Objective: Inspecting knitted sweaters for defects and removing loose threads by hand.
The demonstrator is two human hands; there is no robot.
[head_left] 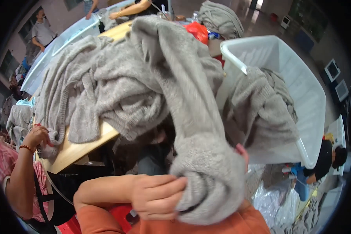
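Observation:
A grey knit sweater [212, 171] is bunched up in front of me, one long part of it stretching up over the pile on the table. My left hand [158, 197] pinches the rolled edge of its opening, the thumb hidden behind the fabric. On the other side my right hand [243, 155] is mostly covered by the sweater; only some fingers show, curled at its right edge. Folds inside the opening look dark and slightly blurred.
More grey knitwear [109, 85] is heaped on a wooden table [85, 150]. At right stands a white plastic bin [300, 82] with grey garments in it. To my left, a co-worker's hand [37, 136] holds a garment by the table edge. A red bag [198, 32] lies beyond the pile.

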